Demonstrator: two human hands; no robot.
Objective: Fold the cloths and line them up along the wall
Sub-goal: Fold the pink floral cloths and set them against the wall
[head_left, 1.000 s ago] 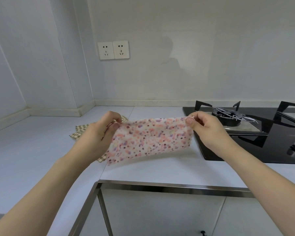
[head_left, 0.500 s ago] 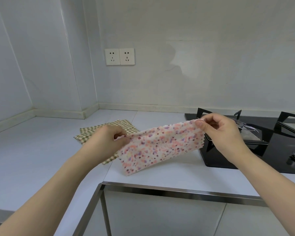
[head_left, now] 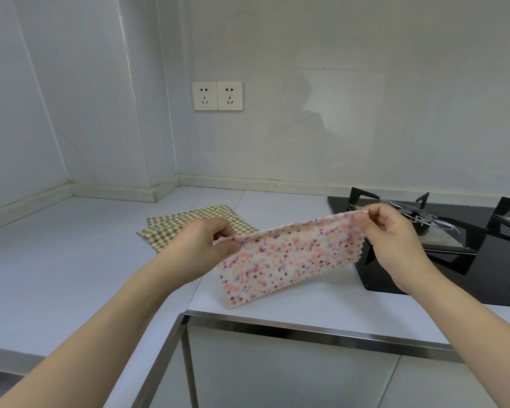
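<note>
A white cloth with pink, orange and purple spots [head_left: 286,257] hangs folded in half above the white counter [head_left: 71,254]. My left hand [head_left: 202,245] pinches its upper left corner and my right hand [head_left: 395,240] pinches its upper right corner, which sits higher. The cloth's lower fold hangs close to the counter; whether it touches I cannot tell. A green and cream checked cloth [head_left: 189,223] lies flat on the counter behind my left hand, partly hidden by it.
A black gas hob [head_left: 454,248] with pan supports lies at the right, close to my right hand. The back wall [head_left: 336,113] carries two sockets [head_left: 217,96]. A steel edge [head_left: 306,329] runs along the counter's front.
Both hands carried the spotted cloth a little forward and tilted it, the right corner now higher than the left. More of the checked cloth shows behind my left hand.
</note>
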